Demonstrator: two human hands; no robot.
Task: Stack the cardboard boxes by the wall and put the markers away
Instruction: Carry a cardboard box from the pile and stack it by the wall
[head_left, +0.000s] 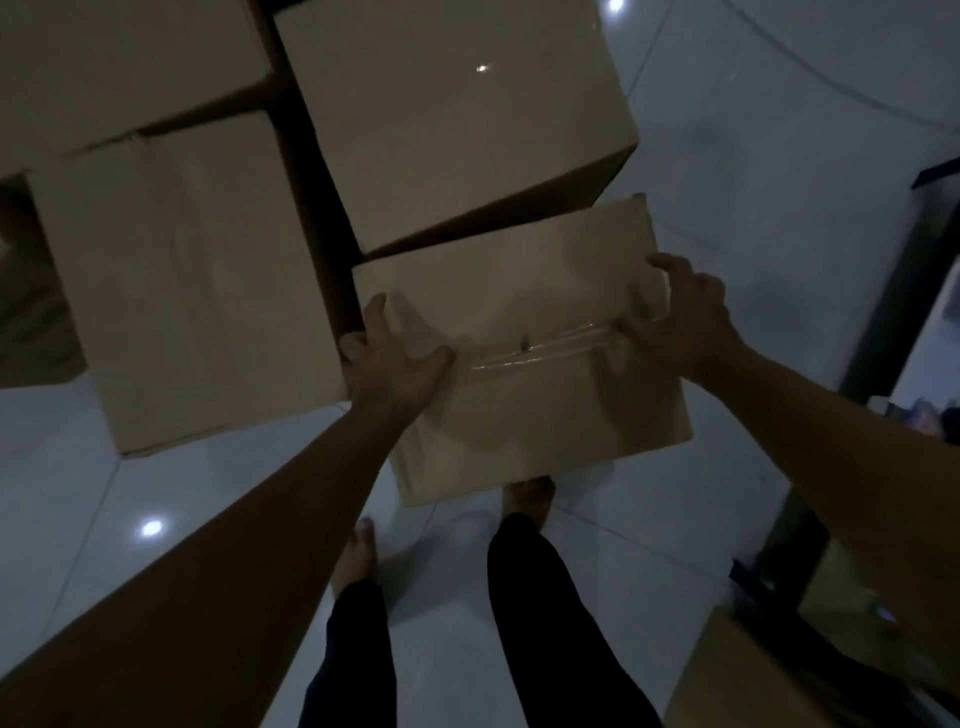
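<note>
Floor (727, 234): pale glossy tiles, reflecting a few small spots of light; the whole scene is dim.
Big box at left (171, 280): a tall cardboard box standing on the floor, its top seam running away from the camera; a further box (119, 62) sits behind it at the upper left.
Big box at centre (447, 114): a large plain cardboard box, its top face towards the camera, standing just right of the left one with a dark gap between them.
Held box (530, 395): a smaller cardboard box sealed with a strip of clear tape across its top, just in front of the centre box, its far edge tucked under that box's near edge as seen from above; whether the two touch cannot be told.
Dark furniture (883, 291): a dark upright edge at the right margin, with another brown cardboard surface (748, 670) in the lower right corner.
Legs and feet: dark trousers (545, 613) and two bare feet on the tiles, the right foot (527, 499) partly under the held box.
Left hand (389, 364): it grips the left side of the held box, thumb lying on top near the tape, fingers curled over the edge.
Right hand (680, 317): it grips the right top edge of the same box, fingers bent over the far corner, thumb pressed on the tape end.
</note>
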